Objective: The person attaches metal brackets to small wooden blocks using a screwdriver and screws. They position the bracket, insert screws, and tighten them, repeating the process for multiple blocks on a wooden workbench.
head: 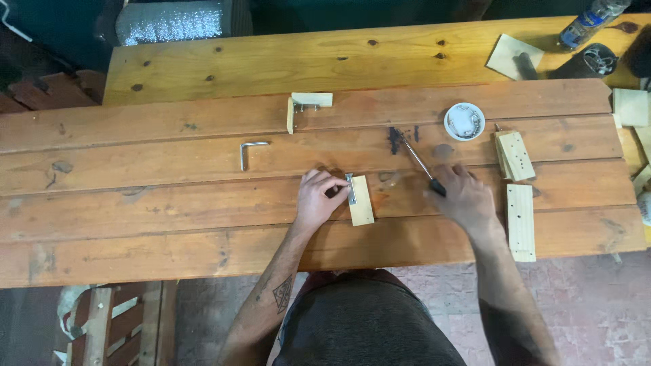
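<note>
A small pale wood block (361,201) lies flat on the plank table (169,203). My left hand (317,198) pinches a short metal bolt (350,188) against the block's left edge. My right hand (464,198), blurred, closes around the black handle of a screwdriver (418,161), whose thin shaft points up and left toward a small pile of dark screws (395,139).
A metal hex key (248,152) lies to the left. An L-shaped wood assembly with bolts (304,107) sits further back. A white dish of screws (464,121), drilled wood pieces (515,154) and a long drilled strip (521,221) lie right. A plastic bottle (588,22) is far right.
</note>
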